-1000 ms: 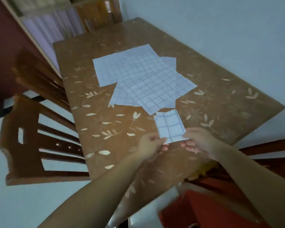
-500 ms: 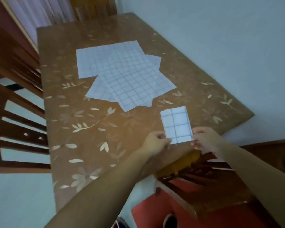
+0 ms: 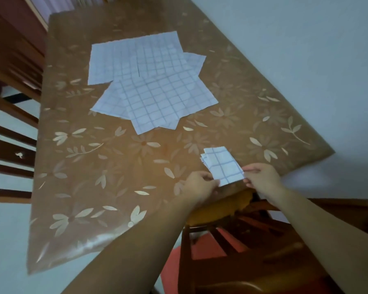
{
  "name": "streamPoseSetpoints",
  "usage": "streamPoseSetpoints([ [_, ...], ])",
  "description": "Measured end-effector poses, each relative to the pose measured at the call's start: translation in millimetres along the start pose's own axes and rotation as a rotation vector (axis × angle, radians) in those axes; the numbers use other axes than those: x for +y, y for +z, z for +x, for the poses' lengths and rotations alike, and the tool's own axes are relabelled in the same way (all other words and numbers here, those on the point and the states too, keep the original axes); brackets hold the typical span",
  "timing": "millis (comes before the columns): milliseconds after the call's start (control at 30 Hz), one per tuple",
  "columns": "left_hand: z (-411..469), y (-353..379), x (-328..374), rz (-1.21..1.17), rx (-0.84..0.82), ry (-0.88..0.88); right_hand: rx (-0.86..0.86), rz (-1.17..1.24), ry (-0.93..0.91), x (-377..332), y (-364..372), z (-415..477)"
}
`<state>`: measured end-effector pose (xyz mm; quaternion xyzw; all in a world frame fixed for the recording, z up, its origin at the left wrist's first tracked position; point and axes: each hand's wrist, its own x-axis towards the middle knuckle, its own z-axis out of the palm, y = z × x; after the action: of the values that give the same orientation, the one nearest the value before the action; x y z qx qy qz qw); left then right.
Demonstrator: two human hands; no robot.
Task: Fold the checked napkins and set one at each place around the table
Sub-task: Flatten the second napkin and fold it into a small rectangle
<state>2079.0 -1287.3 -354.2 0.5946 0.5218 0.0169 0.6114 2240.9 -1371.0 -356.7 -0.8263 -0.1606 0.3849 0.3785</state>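
The folded checked napkin (image 3: pixel 222 165) has drifted away from the pile of unfolded napkins (image 3: pixel 149 85), whose near tip it almost met a second ago. It is now well apart, on the pile's near-right side. The left hand (image 3: pixel 198 185) and right hand (image 3: pixel 261 179) each pinch a near corner, probably to keep the fanning layers squared while setting it down.
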Motion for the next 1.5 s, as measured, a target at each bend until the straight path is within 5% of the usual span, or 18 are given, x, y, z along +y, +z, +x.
streamPoseSetpoints([
  [333,-2.4,-43.6,0.2,0.190,0.102,0.110,0.011,-0.183,-0.144,-9.1,3.9,-10.0],
  [633,-28.7,-182.8,3.4,0.343,0.198,0.332,-0.112,-0.148,-0.241,-95.2,93.6,-56.6],
  [967,-20.1,-329.4,14.1,0.495,0.204,0.457,0.046,-0.302,-0.345,-166.4,196.2,-111.9],
  [1233,40.5,-350.7,57.0,1.039,0.279,0.516,0.134,-0.758,-0.425,-182.5,184.7,-58.2],
  [1500,144.2,-318.6,75.2,1.089,0.233,0.512,0.101,-0.842,-0.330,-206.0,187.6,59.3],
])
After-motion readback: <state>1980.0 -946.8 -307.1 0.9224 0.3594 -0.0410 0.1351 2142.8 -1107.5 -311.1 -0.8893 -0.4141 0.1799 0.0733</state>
